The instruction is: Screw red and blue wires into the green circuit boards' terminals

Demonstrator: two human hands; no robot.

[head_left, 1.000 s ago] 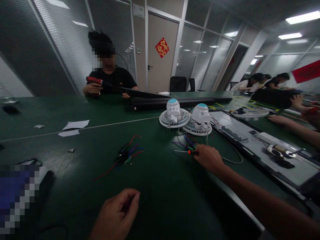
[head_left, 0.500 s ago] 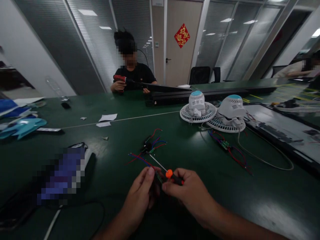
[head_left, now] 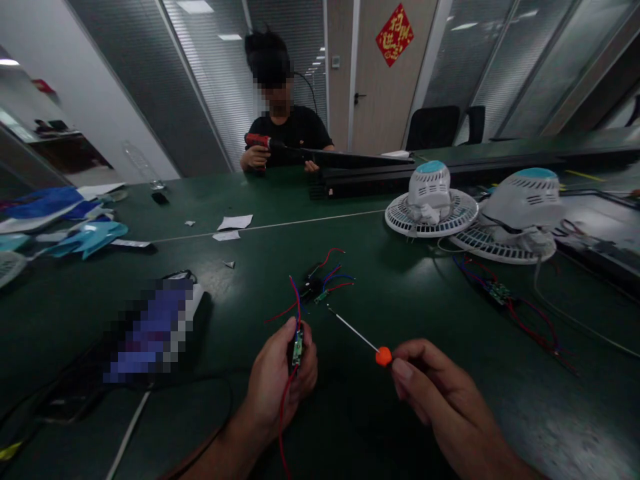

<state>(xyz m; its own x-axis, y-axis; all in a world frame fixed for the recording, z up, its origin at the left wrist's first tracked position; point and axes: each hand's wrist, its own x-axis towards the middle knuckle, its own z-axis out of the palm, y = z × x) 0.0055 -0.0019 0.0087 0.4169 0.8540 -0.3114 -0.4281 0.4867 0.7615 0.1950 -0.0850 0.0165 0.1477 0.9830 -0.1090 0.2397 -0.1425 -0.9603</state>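
My left hand (head_left: 280, 377) is closed around a small green circuit board (head_left: 297, 347) with red and blue wires trailing up and down from it. My right hand (head_left: 440, 397) grips a thin screwdriver (head_left: 367, 345) with an orange collar, its metal shaft pointing up-left toward the table. Just beyond the tip lies a second bundle of small parts with red, blue and green wires (head_left: 325, 283) on the dark green table (head_left: 380, 300).
Two white fan heads (head_left: 433, 200) (head_left: 520, 213) lie face down at the right, with a wired board (head_left: 495, 291) near them. A blurred dark device (head_left: 150, 330) lies at the left. Paper scraps (head_left: 235, 223) sit mid-table. A person across holds a red power screwdriver (head_left: 260, 141).
My right hand fetched the screwdriver from beside the fans and brought it in front of me. My left hand now holds the wired board upright; the hands have since drawn apart.
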